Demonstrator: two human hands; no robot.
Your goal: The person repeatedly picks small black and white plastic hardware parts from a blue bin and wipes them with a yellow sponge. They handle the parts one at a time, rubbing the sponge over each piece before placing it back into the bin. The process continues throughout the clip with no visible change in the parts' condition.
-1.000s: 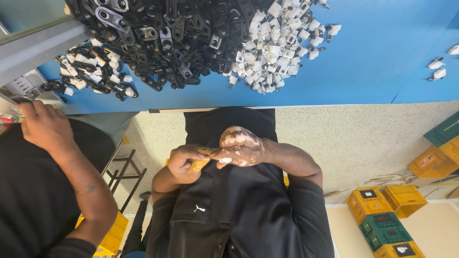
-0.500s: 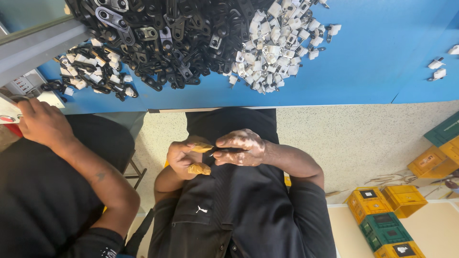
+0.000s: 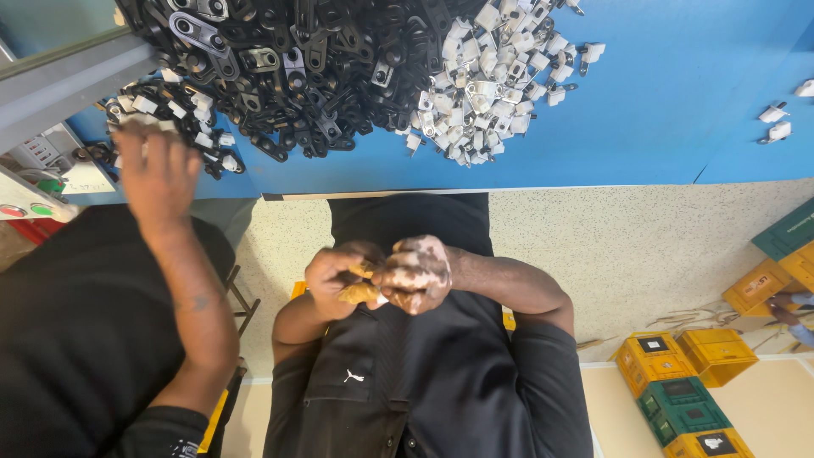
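My left hand [image 3: 332,273] and my right hand [image 3: 421,273] meet close to my chest, above my lap. Both are closed around a small orange-tan part [image 3: 359,293] held between the fingers; its shape is mostly hidden by them. My right hand has pale patches on it. On the blue table [image 3: 661,119] in front of me lie a large heap of black metal brackets [image 3: 288,59] and, right of it, a heap of small white clips [image 3: 487,76].
A co-worker in black at the left stretches a hand [image 3: 157,174] to a small pile of black-and-white parts [image 3: 182,114] at the table's edge. A control box with red and green buttons [image 3: 30,208] is far left. Yellow and green crates [image 3: 687,382] stand on the floor at right.
The co-worker's hand has risen from the left edge, by the control box, to the small pile on the table. My hands have stayed together near my chest, shifting only slightly.
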